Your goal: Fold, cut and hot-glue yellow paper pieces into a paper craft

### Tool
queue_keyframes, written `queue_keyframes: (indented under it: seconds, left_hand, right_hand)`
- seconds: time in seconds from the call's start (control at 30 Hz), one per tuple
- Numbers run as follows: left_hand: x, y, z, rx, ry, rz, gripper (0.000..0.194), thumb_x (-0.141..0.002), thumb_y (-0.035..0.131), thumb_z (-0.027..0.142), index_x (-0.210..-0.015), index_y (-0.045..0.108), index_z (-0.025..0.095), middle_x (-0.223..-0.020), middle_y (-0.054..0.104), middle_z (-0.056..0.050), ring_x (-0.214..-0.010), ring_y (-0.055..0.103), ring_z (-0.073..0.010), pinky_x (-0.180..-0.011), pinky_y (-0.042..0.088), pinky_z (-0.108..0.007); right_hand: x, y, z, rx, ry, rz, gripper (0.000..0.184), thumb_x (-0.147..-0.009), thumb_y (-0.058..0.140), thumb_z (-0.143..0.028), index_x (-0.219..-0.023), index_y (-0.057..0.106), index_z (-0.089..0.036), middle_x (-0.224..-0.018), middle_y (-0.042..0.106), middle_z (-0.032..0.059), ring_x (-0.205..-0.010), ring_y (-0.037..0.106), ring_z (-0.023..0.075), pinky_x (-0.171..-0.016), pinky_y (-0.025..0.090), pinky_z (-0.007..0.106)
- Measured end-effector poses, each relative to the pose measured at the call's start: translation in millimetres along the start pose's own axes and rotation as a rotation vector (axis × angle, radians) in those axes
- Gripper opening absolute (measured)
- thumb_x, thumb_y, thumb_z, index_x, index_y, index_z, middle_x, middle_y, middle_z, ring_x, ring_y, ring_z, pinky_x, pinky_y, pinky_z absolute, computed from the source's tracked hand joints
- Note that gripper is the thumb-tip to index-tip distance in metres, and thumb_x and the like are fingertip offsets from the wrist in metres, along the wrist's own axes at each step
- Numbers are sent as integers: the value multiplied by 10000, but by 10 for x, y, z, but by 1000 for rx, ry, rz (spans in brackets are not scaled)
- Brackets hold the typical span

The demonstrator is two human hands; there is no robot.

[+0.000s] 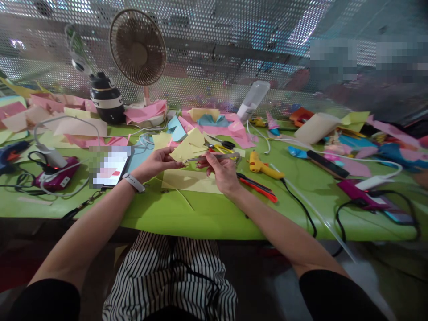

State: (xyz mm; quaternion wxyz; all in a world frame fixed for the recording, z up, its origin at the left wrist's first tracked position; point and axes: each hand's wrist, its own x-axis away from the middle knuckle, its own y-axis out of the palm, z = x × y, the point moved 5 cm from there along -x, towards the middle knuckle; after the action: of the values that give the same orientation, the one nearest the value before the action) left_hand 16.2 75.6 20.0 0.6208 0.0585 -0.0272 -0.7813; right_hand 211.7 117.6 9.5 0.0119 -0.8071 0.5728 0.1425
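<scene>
My left hand is closed, pinching a piece of pale yellow paper between thumb and fingers. In my right hand is a pair of metal tweezers, gripped near the middle with the bent tip pointing left. That tip lies at the lower edge of the yellow paper; whether it touches is too small to tell. Under both hands a flat yellow sheet lies on the green table, with a thin yellow strip beside it. Black-handled scissors are just beyond my right hand.
To the right are a red and black utility knife, a yellow glue gun and a clear glue stick. A phone and a purple power strip lie left. Behind stand a fan, a black bottle and paper scraps.
</scene>
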Motion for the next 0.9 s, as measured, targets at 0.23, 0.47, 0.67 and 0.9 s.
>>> queue_keyframes:
  seconds: [0.23,0.47,0.67,0.9]
  left_hand:
    - [-1,-16,-24,-9,-3,-10,365,-725,843,186,-1026,647,124,-928,786,-76,-857,750,-158,-884,570,-301]
    - [3,-25,-20,-30,-2,-11,405,-730,844,200,-1078,655,120,-951,787,-91,-863,753,-166,-858,573,-295]
    - [10,-1,-8,-29,-15,-20,380,-731,852,226,-1037,652,125,-925,788,-84,-852,752,-174,-842,575,-298]
    - [1,-44,-21,-43,4,4,385,-722,861,229,-1029,656,117,-880,789,-81,-844,752,-161,-850,564,-277]
  right_hand:
    - [-9,0,11,-34,29,20,362,-763,758,-568,-788,720,-209,-710,765,17,-641,745,181,-402,436,216]
    - [-12,10,-3,-42,44,20,425,-735,780,-586,-868,685,-194,-703,765,20,-666,763,196,-419,452,207]
    - [-16,3,-38,-54,9,23,460,-720,804,-571,-939,661,-192,-662,750,2,-616,753,184,-403,441,193]
    - [-36,-60,-54,-82,-17,97,433,-725,801,-554,-931,649,-204,-710,768,5,-614,753,174,-433,471,196]
